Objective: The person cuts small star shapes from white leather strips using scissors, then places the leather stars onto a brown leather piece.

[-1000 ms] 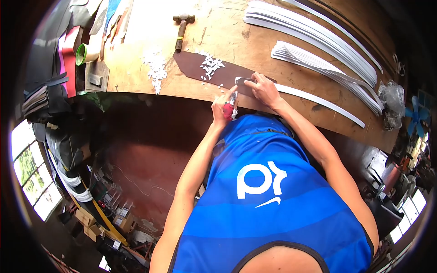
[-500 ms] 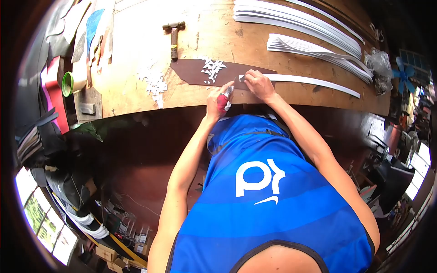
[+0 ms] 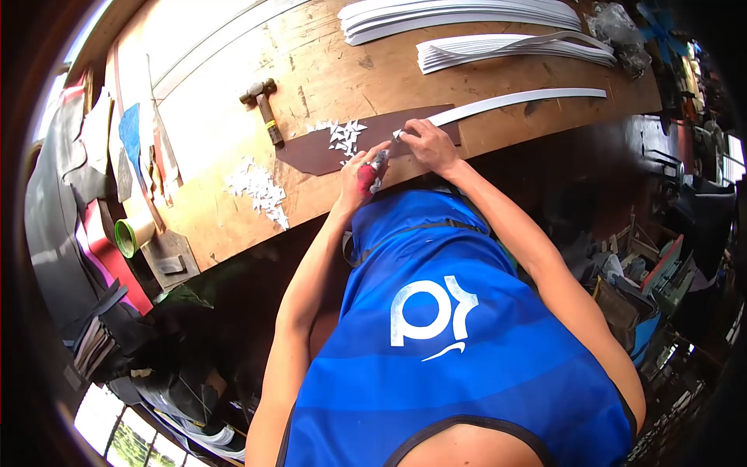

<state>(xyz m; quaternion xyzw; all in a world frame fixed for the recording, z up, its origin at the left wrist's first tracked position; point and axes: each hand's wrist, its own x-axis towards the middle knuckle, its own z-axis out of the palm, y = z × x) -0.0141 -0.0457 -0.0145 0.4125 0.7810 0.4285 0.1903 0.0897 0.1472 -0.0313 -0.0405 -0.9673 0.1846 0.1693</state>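
My left hand (image 3: 358, 180) is closed around a small red-and-grey wrapped object (image 3: 372, 173), whose tip I cannot make out. Just to its right, my right hand (image 3: 429, 146) pinches the near end of a long white strip (image 3: 521, 99) that runs off to the right. Both hands are at the front edge of a dark brown board (image 3: 311, 152) lying on the wooden table (image 3: 482, 152). Small white cut pieces (image 3: 345, 137) are scattered on the board, left of my fingers.
A hammer (image 3: 266, 109) lies behind the board's left end. More white scraps (image 3: 258, 189) are at the front left. Stacks of white strips (image 3: 467, 19) lie at the back, near a clear plastic bag (image 3: 618, 35). A green-rimmed roll (image 3: 128, 236) stands at the left edge.
The view has turned, so the table appears tilted. My hands remain close together at the strip's end, with the same things in their grip.
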